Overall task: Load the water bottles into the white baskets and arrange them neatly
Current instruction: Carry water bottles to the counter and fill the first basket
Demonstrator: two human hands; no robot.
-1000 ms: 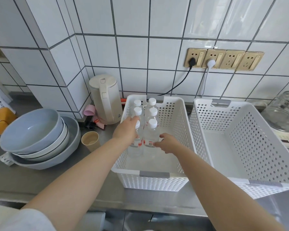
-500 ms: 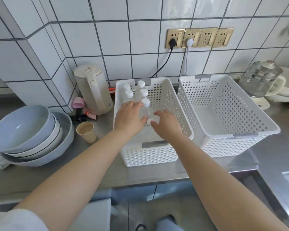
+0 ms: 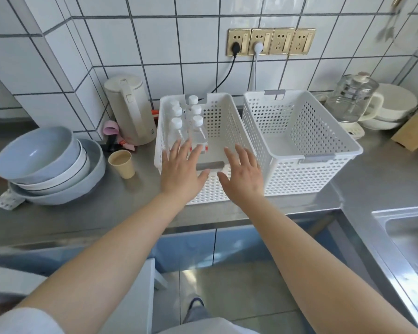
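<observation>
Standing in two rows of three against the far left corner of the left white basket (image 3: pixel 229 116), six water bottles (image 3: pixel 198 131) are seen with white caps; their lower parts are partly hidden by the left hand (image 3: pixel 181 175), and the red-and-white labels are too small and blurred for any writing to be read. The left hand is held flat over the near end of that basket, fingers straight and spread, with nothing gripped; whether the fingertips touch the nearest bottles cannot be told. The right hand (image 3: pixel 243 175) is likewise spread wide and empty over the near right part of the same basket, whose grey front handle is glimpsed between the two hands. The right white basket (image 3: pixel 345 143) is set just beside the left one on the steel worktop (image 3: pixel 140 213) and no bottles are seen in it. Compared with half a second ago, both hands have been drawn back toward the near rim and opened flatter, and the nearest bottles are left uncovered. A cream kettle (image 3: pixel 129 109), a paper cup (image 3: pixel 122 163) and stacked blue-grey bowls (image 3: pixel 46 165) are placed to the left; a glass kettle (image 3: pixel 352 100) is seen to the right, while a sink (image 3: pixel 410 239) is cut off by the frame edge.
</observation>
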